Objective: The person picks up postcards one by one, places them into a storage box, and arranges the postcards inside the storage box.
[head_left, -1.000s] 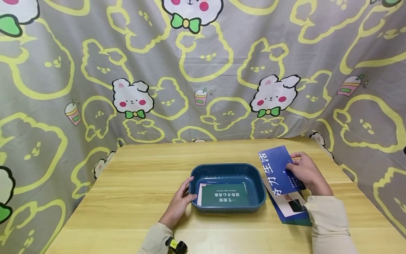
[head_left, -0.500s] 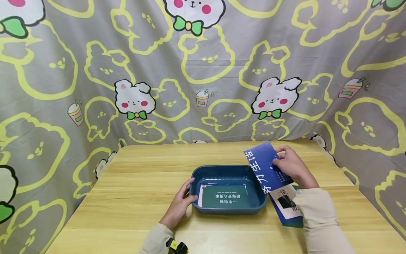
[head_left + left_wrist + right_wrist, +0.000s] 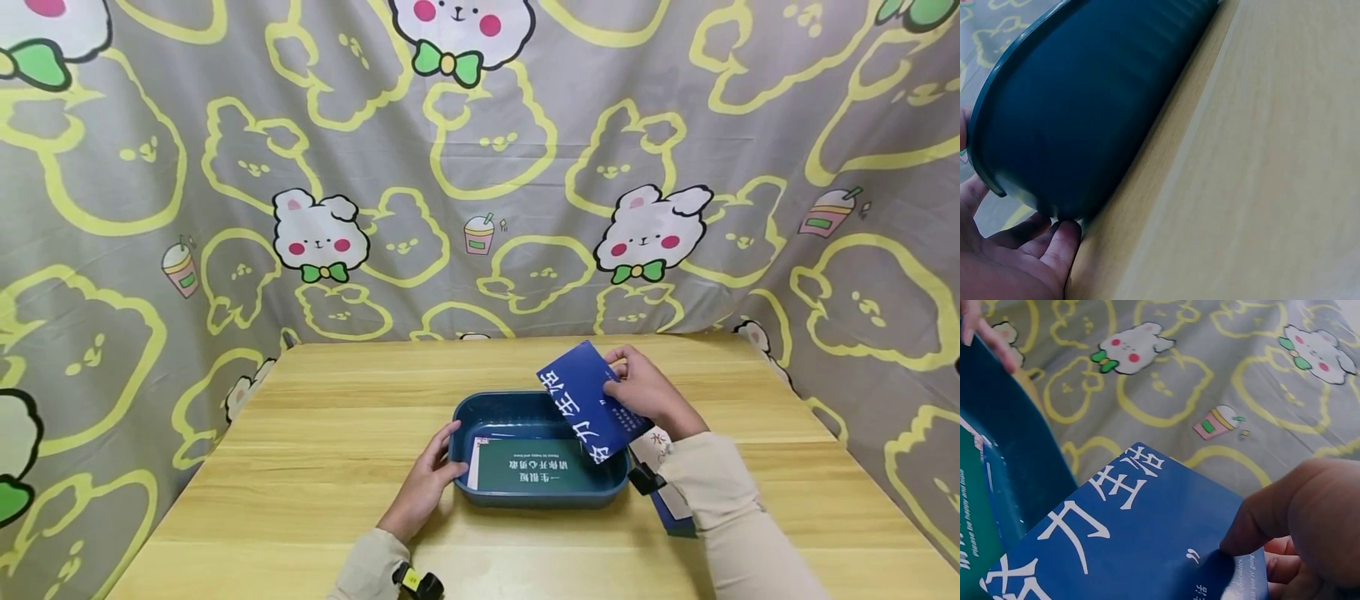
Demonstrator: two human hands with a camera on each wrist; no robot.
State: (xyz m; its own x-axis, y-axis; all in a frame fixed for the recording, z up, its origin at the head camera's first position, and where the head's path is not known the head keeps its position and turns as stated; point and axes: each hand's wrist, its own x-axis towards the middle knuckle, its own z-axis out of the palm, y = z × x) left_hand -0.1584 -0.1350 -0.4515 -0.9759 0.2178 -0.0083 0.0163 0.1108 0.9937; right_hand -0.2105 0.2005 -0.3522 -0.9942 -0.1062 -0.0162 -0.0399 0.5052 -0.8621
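A dark teal plastic basin [image 3: 525,498] stands on the wooden table. My left hand [image 3: 422,479] holds its left end, thumb at the rim; in the left wrist view fingertips [image 3: 1067,234] touch the outer wall low down. Inside lies a green card [image 3: 517,467] with white writing, over a white-edged one. My right hand [image 3: 648,387] pinches a blue card [image 3: 588,400] with large white characters by its right side, thumb on top. That card hangs tilted over the basin's back right corner. Beside the basin, partly under my right forearm, lie more cards [image 3: 675,500], white and blue.
The wooden table [image 3: 315,467] reaches back to a grey curtain [image 3: 420,208] printed with yellow outlines and white rabbits. A black strap device [image 3: 420,581] is on my left wrist, and another black piece [image 3: 647,478] is at the right sleeve.
My right hand has moved left with the blue card, from above the pile of cards to over the basin's right part. The left hand has stayed on the basin.
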